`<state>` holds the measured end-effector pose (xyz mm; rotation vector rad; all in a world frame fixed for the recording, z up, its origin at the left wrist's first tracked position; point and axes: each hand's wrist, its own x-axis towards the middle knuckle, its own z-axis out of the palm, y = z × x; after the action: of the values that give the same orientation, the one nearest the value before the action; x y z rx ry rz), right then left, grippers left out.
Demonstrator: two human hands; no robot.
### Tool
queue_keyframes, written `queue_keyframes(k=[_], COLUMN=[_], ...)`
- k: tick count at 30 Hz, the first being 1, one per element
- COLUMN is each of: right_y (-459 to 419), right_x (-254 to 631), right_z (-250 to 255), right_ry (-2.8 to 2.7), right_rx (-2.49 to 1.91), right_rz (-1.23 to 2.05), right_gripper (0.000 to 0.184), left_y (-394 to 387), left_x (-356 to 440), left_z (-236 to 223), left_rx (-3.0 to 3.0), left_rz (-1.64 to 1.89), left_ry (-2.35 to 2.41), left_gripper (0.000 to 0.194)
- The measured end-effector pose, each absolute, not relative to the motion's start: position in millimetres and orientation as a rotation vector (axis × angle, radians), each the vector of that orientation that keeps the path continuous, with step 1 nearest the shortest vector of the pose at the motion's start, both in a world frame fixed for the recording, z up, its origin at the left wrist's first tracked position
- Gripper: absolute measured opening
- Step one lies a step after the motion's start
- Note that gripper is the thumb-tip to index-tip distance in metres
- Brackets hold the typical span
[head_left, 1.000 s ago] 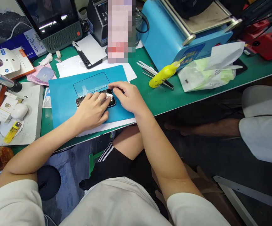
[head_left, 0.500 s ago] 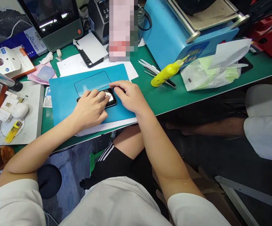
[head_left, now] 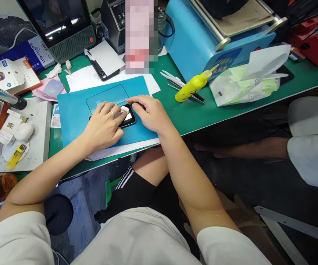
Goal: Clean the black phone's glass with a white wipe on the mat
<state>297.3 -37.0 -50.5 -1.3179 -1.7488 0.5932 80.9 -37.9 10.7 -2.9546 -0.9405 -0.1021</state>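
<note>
The phone (head_left: 131, 119) is lying on the blue mat (head_left: 72, 110), partly under the left hand (head_left: 100, 125). Its long axis is running left to right across the person's front — the right end sitting slightly farther away than the left. Which end is the top, I cannot tell.

The left hand is reaching over it from the near side, fingers bent and slightly apart, the index finger resting on a white wad (head_left: 125, 109) near the phone's right end. Whether the fingers are pinching the wad or only pressing it, I cannot tell.

The right hand (head_left: 152, 112) is curving round that same end, its index finger pointing left toward the phone's far corner, its thumb bending below; whether they are gripping anything is unclear.

Just beyond the phone, a clear black-edged panel (head_left: 106, 94) is lying roughly parallel to it — while a yellow bottle (head_left: 189, 88) is leaning farther right on the green tabletop (head_left: 172, 117).
</note>
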Motion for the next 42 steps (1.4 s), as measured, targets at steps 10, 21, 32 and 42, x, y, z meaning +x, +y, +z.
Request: queue_keyframes(k=[10, 21, 32, 42], right_y=[-37, -37, -38, -37], right_x=[297, 296, 298, 299], right_z=[-50, -49, -47, -49], right_ry=[-1.751, -1.744, -1.749, -1.74], right_rx=[-1.315, -1.303, -1.31, -1.298], right_rz=[0.597, 0.602, 0.631, 0.638], right_gripper=[0.029, 0.03, 0.031, 0.031], left_y=[-34, -34, -41, -43], left_x=[78, 79, 80, 82], left_z=[8, 4, 6, 6], left_rx=[-2.975, -2.991, -3.009, -3.02], left_rz=[-0.129, -0.117, -0.094, -0.091], left_ry=[-0.907, -0.953, -0.882, -0.818], left_gripper=[0.053, 0.062, 0.059, 0.059])
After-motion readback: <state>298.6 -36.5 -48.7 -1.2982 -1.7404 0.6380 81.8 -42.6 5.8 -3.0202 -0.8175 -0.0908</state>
